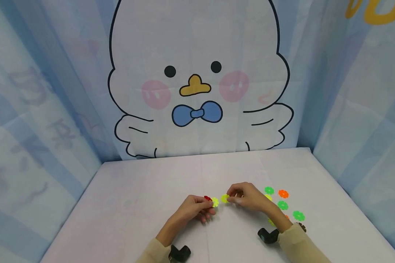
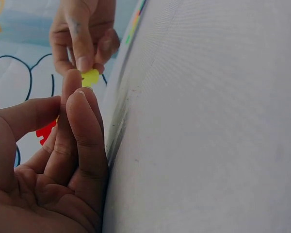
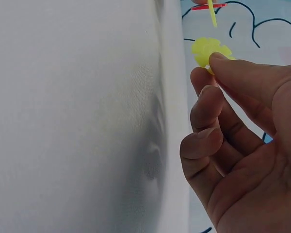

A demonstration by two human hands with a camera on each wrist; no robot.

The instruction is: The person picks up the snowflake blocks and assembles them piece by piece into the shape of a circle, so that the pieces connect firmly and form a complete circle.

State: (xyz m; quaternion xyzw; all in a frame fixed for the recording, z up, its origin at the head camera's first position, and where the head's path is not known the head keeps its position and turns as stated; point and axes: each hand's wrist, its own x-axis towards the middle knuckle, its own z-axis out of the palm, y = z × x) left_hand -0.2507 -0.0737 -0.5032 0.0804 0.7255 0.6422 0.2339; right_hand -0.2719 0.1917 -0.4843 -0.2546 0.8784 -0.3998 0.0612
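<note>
White table (image 1: 135,204) spans the lower head view. From view centre: left hand (image 1: 194,209) at 6 o'clock, right hand (image 1: 248,197) at 5; both pinching. Loose flower discs (image 1: 282,205), green and orange among them, lie at 4. Left grip: red disc (image 1: 207,198) crosswise with a yellow disc (image 1: 215,202). Right grip: second yellow disc (image 1: 225,198), just beside that pair at its 3 o'clock, apart.

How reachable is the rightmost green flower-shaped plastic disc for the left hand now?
Probably not directly: the right forearm lies between the left hand and that green disc, and that hand holds a red flower-shaped plastic disc and a yellow one.
</note>
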